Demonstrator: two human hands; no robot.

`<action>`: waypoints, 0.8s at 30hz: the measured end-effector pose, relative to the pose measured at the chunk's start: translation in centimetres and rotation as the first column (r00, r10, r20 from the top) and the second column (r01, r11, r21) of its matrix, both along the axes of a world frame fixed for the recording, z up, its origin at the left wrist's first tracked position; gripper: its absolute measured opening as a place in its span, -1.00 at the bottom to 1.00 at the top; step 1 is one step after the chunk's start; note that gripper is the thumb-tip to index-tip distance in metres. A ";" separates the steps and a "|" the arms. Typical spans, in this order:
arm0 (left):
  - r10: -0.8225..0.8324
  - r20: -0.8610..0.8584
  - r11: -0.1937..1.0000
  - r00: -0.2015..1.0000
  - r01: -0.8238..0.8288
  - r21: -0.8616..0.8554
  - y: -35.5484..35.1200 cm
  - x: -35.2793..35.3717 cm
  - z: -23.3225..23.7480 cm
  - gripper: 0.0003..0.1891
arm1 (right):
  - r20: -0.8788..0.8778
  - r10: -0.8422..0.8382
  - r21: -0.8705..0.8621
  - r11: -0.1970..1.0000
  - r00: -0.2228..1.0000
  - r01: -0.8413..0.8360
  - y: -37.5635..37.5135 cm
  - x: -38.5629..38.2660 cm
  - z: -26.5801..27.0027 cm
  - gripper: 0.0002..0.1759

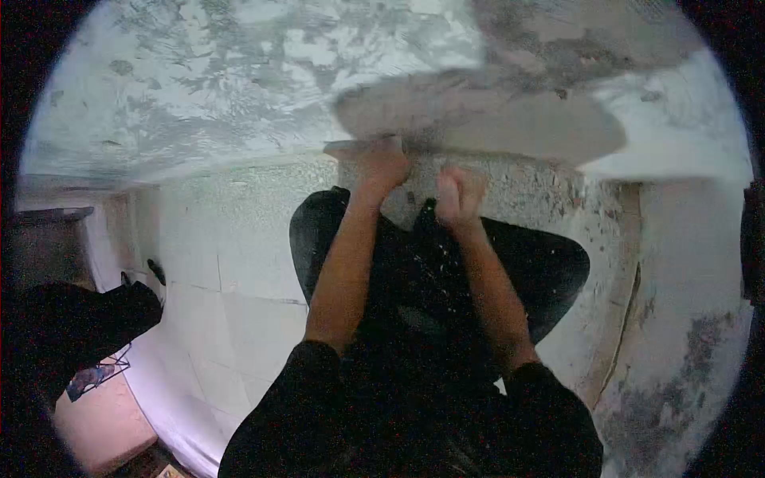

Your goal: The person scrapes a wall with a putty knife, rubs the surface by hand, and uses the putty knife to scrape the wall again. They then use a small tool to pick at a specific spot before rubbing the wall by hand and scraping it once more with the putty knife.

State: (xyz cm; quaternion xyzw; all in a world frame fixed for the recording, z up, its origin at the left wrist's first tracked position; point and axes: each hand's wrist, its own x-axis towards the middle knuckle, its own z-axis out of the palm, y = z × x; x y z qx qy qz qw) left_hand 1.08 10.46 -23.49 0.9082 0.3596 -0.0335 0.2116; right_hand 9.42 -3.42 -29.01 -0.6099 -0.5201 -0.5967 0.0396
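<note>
My left hand (384, 169) is closed on a flat, grey, blade-like scraper (343, 149), held low at the foot of the patchy wall (263, 95). The blade lies along the line where wall and floor meet; blur hides its exact shape. To the right, my right hand (462, 195) hangs over the speckled floor strip in front of my knees. Its fingers are curled in, and I cannot make out whether anything is inside them. Both forearms reach forward over my dark trousers (526, 267), which carry small white specks.
Pale floor tiles (199, 239) spread to the left. A person in dark clothing (88, 327) is at the left edge, near a black wire frame (103, 376). On the right, a stained wall (685, 350) rises beside the floor. Flakes of debris (578, 199) lie near the right corner.
</note>
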 end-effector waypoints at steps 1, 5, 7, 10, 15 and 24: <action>0.000 -0.043 0.999 0.999 0.002 0.048 -0.1 -0.1 0.3 -0.66 | -0.592 0.440 0.172 0.887 0.675 -0.428 -1.1 -1.4 6.0 -0.85; 0.004 -0.109 0.985 0.994 -0.023 -0.174 -0.4 0.0 3.5 -0.65 | -0.716 0.689 0.647 0.594 -0.113 -0.478 0.0 -2.0 10.4 -0.81; 0.060 -0.030 0.994 0.998 -0.063 -0.087 -0.8 -0.5 3.0 -0.65 | -0.567 0.705 0.390 0.685 0.427 -0.615 0.4 -1.9 9.2 -0.83; 0.024 -0.043 0.992 0.999 -0.029 -0.125 -0.2 -0.7 2.7 -0.64 | -0.730 0.649 0.661 0.588 -0.215 -0.467 -0.2 -4.9 11.9 -0.84; -0.055 -0.062 0.998 0.997 0.053 -0.029 -0.6 -0.5 4.2 -0.60 | -0.567 0.749 0.487 0.640 0.342 -0.594 1.4 -1.1 10.6 -0.90; -0.090 -0.008 0.996 0.996 0.090 0.011 0.2 -1.6 1.8 -0.63 | -0.921 0.237 0.012 0.810 0.309 -0.586 -0.4 -2.7 10.3 -0.87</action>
